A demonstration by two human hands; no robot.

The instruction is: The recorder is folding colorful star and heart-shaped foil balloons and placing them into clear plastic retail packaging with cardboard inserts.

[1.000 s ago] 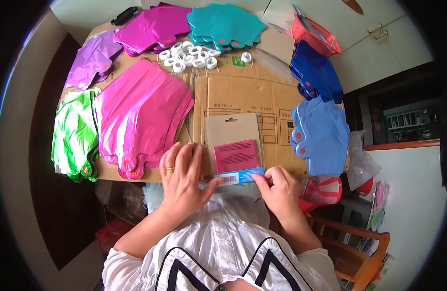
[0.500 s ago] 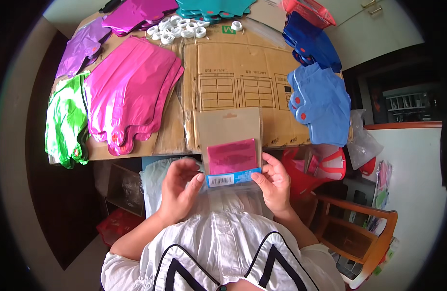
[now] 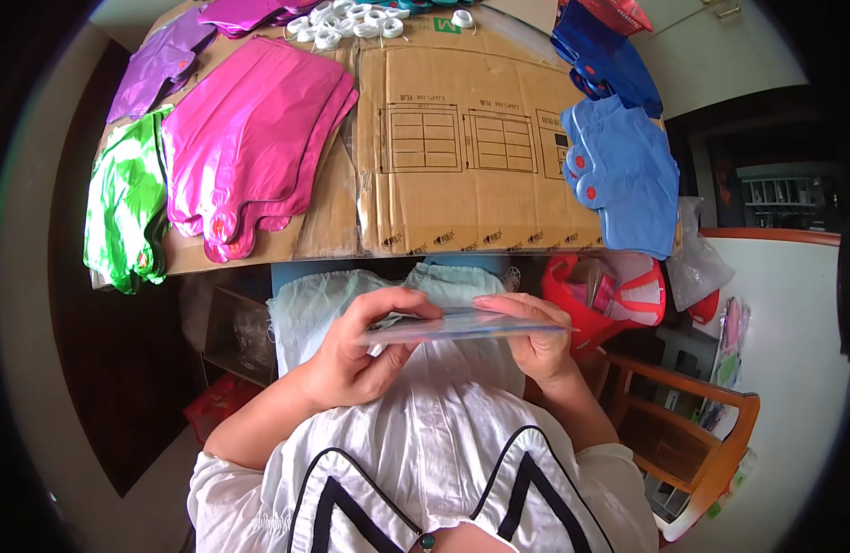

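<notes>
One clear packet (image 3: pixel 471 325) is pinched by half-curled left hand (image 3: pixel 358 348) and right hand (image 3: pixel 540 348) off the cardboard sheet (image 3: pixel 480 207)'s near edge; whether opened cannot be told edge-on. Pink foil balloons (image 3: pixel 250 129) are already stacked leftward.

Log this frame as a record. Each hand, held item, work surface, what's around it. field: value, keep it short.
held_item: clear flat package, seen nearly edge-on; face can't be made out
left_grip: left hand, closed on package's left end
right_grip: right hand, closed on package's right end
surface: brown cardboard, beyond both hands
left_side: green foil stack, pink foil stack, purple foil stack
right_side: light blue stack, dark blue stack
far_part: small white rolls
</notes>
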